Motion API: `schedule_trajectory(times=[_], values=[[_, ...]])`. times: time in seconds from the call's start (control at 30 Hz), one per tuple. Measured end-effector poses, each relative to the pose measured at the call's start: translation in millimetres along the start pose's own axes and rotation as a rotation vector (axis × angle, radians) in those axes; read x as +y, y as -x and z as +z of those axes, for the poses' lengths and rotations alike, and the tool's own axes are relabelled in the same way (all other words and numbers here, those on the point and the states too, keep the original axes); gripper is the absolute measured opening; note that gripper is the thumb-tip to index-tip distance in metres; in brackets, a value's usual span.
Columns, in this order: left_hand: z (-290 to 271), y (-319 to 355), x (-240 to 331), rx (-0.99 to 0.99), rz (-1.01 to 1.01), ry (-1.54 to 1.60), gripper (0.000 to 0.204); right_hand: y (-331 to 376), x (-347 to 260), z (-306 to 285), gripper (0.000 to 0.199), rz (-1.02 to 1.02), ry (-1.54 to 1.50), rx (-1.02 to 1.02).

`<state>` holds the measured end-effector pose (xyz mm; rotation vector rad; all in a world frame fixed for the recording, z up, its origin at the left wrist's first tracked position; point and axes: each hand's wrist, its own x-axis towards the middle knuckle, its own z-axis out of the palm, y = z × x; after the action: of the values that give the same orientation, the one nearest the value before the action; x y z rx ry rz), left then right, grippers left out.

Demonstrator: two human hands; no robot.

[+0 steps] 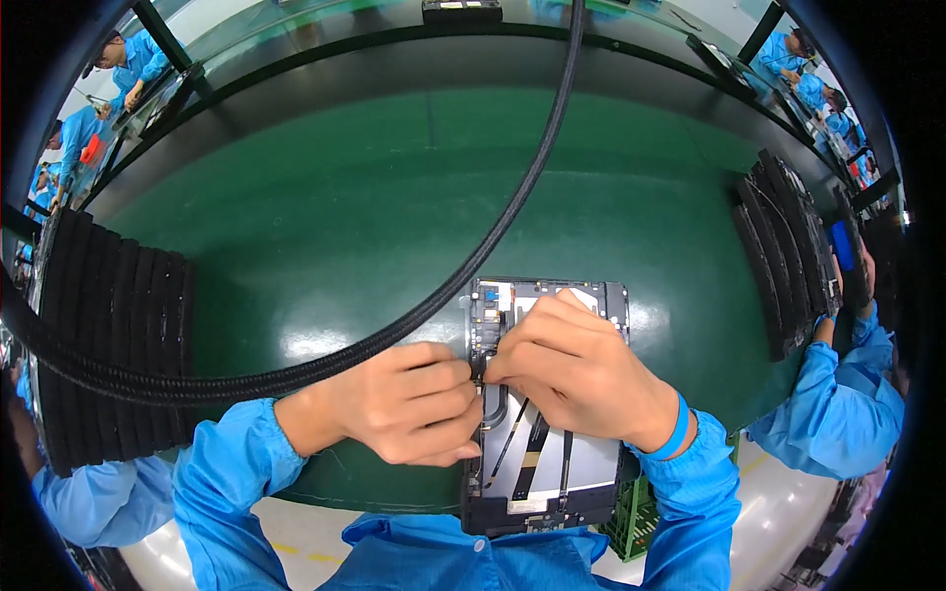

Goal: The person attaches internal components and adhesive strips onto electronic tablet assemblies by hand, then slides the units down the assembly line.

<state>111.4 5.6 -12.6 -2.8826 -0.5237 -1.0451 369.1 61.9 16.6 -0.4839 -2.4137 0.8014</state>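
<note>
Opened tablet-like device (591, 473) | head: lying at near edge of green table (296, 246) | left hand (414, 404), right hand (581, 364) resting narrow-fingered at its left side; can't say whether they're holding anything | slipping fingertips could be tearing black ribbon cable (527, 475)

Green table (325, 227), glossy, light glaring off surface. Thick black cable (296, 376) dropping from top, curving across to left edge of view. Tall stack of black slabs (108, 335) at left, smaller stack of dark slabs (788, 251) at right. Dark shelf (325, 56) along far side, black box (461, 11) on it. Green crate (633, 522) below table's near edge. Pale floor (774, 502). Co-workers (141, 61) in blue, both sides; neighbour's blue sleeve (823, 424) at right.
</note>
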Motion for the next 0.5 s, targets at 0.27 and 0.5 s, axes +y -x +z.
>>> schedule_trajectory(times=[0.27, 0.5], values=[[-8, -7, -21, -0.075, 0.052, -0.046, 0.046, -7, 5, -3, 0.019, 0.092, -0.226, 0.152], [-13, -8, -34, -0.161, -0.015, -0.032, 0.056, -10, 8, -6, 0.013, 0.314, -0.362, 0.130]])
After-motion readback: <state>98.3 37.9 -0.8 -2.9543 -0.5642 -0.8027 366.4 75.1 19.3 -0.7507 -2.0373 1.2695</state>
